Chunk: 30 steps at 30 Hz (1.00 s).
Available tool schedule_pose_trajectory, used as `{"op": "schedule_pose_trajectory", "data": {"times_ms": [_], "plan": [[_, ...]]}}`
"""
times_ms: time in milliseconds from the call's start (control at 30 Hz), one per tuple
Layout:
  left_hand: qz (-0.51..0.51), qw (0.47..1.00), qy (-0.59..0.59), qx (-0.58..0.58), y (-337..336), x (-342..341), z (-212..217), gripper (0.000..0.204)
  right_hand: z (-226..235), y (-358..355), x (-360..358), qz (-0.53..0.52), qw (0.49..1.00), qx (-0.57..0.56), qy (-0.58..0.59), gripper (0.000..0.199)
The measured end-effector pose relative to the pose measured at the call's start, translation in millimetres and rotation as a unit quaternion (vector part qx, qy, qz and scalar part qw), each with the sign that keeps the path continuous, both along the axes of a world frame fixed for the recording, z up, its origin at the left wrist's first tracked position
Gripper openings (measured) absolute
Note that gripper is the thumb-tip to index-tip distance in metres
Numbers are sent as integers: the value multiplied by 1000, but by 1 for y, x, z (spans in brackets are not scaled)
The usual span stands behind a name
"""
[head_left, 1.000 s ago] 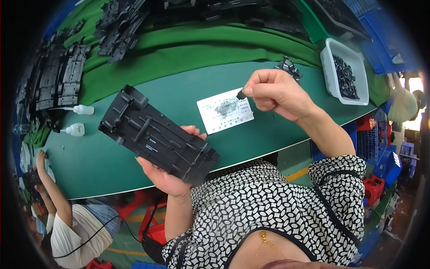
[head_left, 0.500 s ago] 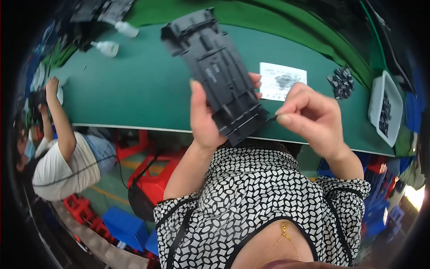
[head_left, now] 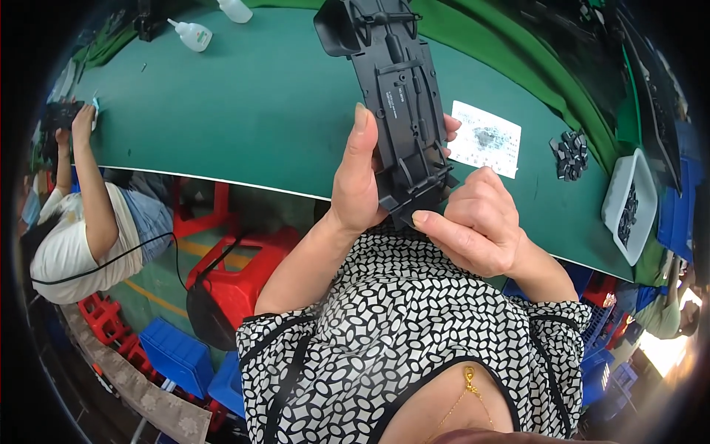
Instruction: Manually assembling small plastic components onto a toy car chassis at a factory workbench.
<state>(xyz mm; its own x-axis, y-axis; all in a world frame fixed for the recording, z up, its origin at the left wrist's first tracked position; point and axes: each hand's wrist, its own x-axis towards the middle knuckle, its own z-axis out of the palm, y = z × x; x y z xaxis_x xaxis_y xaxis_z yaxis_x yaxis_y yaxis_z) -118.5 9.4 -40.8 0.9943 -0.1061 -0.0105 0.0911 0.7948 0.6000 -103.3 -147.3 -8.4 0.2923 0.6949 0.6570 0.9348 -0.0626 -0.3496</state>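
Observation:
A long black plastic chassis (head_left: 403,111), like the underside of a toy vehicle, is tilted up over the table's front edge. My left hand (head_left: 359,177) is wrapped round it, thumb along its left side and fingertips showing past its right side. At the chassis's near end is my right hand (head_left: 477,226), fingers curled and thumb tip pressed against the lower corner. Any small piece between those fingers is hidden. Beyond the right hand lies a white printed sheet (head_left: 506,152) with dark small bits on it.
A pile of small black parts (head_left: 569,155) sits on the green table (head_left: 251,111), beside a white bin (head_left: 643,229) holding more. Two white bottles, one nearer (head_left: 194,35), stand at the far left. Another person (head_left: 85,229) works at left; a red stool (head_left: 244,277) is below.
The right hand has moved left to the chassis's near end; the small black piece it pinched no longer shows. The chassis is more upright and further right. The view has shifted slightly.

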Motion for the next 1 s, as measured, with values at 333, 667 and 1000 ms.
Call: {"op": "schedule_pose_trajectory", "data": {"times_ms": [333,667,1000], "plan": [[-12,1000,-14,-1,-1,1,0,72,-4,1,1,-4,1000,-7,-27,37],[-6,1000,-23,18,-2,0,-4,75,-5,4,1,5,999,-14,-37,38],[3,998,-31,62,-2,-4,-4,82,-1,7,-3,1,998,-24,-63,29]]}}
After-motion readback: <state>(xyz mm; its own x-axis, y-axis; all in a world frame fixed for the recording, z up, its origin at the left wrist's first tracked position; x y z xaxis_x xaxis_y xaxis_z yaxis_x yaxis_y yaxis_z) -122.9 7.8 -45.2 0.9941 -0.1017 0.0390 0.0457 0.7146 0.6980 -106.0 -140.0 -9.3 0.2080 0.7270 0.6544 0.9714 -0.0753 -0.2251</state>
